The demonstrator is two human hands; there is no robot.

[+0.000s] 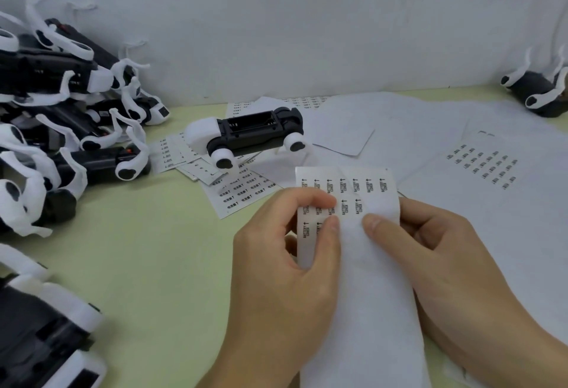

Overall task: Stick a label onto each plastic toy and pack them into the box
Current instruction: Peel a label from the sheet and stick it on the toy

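I hold a white label sheet [362,264] printed with small "BATTERY COVER" labels in front of me. My left hand [276,267] pinches the sheet's left part between thumb and forefinger, right at a label. My right hand [436,252] grips the sheet's right edge, thumb on its front. Beyond the sheet, a black-and-white plastic toy [246,135] lies on its back on the table, its open battery bay facing up.
A heap of the same toys [61,104] fills the left side, and more sit at the lower left [46,326]. One toy [541,92] rests at the far right by the wall. Loose label sheets [479,166] cover the pale green table [147,264].
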